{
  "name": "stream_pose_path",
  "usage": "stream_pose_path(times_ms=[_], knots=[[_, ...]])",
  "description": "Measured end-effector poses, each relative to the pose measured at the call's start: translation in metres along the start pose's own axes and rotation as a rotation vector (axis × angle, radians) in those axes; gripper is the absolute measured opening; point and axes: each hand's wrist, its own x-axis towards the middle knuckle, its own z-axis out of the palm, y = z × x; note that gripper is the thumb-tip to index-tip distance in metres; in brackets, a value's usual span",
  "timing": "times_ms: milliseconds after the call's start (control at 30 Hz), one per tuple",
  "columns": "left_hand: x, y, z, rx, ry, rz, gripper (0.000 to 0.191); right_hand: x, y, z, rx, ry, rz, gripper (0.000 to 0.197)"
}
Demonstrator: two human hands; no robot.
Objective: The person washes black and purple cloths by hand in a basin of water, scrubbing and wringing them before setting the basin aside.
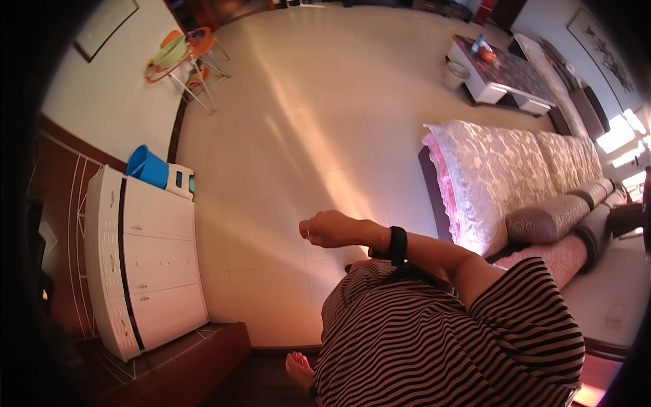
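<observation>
My right hand [329, 229] is raised in front of my striped shirt, with a black band [397, 246] around the wrist. Its fingers are curled in and no object shows in them. Lower down, my left hand [300, 370] hangs beside the shirt, partly hidden by it. The left fingers look bent, and I see nothing held there. Neither hand touches any furniture. Pale floor tiles [264, 295] lie beneath the right hand, and a dark brown floor strip [254, 379] runs near the left.
A white cabinet [163, 264] stands at left, with a blue bucket [147, 165] and white stool [180, 181] beside it. A cloth-covered sofa [501, 173] is at right. Farther off are a low table [513, 71], a waste bin [455, 75] and orange folding chairs [203, 43] holding a green basin [171, 53].
</observation>
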Motion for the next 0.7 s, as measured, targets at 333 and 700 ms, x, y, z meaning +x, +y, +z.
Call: stream_pose_path(times_ms=[333, 700], knots=[[0.098, 0.184, 0.100, -0.121, -0.322, 0.028, 0.009, 0.053, 0.033, -0.014, 0.144, 0.184, 0.152, 0.014], [0.243, 0.383, 0.189, 0.074, -0.404, 0.363, 0.025, 0.198, 0.031, -0.074, 0.368, 0.527, 0.147, 0.013]])
